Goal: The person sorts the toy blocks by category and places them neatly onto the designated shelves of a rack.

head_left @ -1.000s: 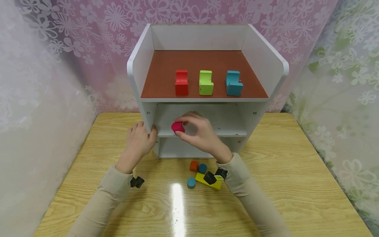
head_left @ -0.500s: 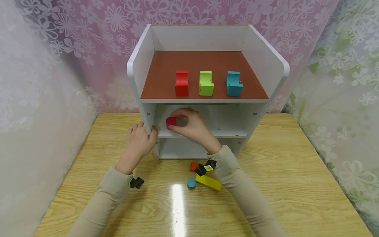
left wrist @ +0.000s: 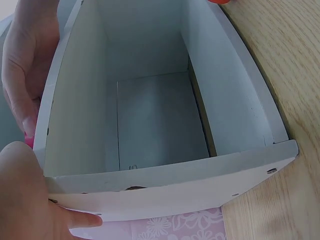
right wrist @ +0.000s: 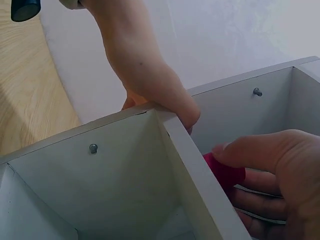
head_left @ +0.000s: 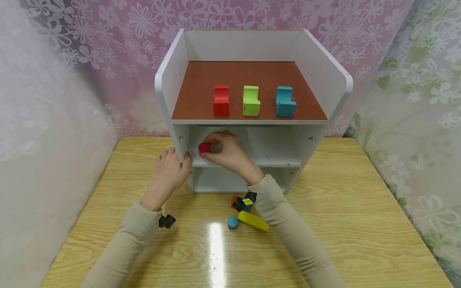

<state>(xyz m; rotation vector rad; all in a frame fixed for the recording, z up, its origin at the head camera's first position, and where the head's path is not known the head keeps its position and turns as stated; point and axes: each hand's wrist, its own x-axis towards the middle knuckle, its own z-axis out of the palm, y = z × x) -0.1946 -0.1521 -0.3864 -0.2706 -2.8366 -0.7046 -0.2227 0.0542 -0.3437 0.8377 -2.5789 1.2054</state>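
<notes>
In the head view my right hand [head_left: 231, 154] pinches a small deep-pink block [head_left: 204, 149] between thumb and fingers, at the left end of the middle shelf of a white shelf unit [head_left: 277, 146]. The right wrist view shows the pink block [right wrist: 227, 172] close to the shelf board's front edge; whether it touches the board I cannot tell. My left hand [head_left: 171, 171] grips the unit's left side panel, thumb at the front edge and the other fingers outside. Only a sliver of the pink block [left wrist: 29, 141] shows in the left wrist view.
Red [head_left: 221, 101], lime-green [head_left: 251, 101] and blue [head_left: 285, 102] notched blocks stand on the brown top. On the wooden table [head_left: 360, 216], before the unit, lie a yellow bar [head_left: 253, 221], a blue cylinder [head_left: 232, 222] and an orange block [head_left: 233, 199], partly hidden by the wrist camera.
My right hand has carried the pink block left and deeper into the middle shelf, toward the left panel. My left hand has stayed on the panel.
</notes>
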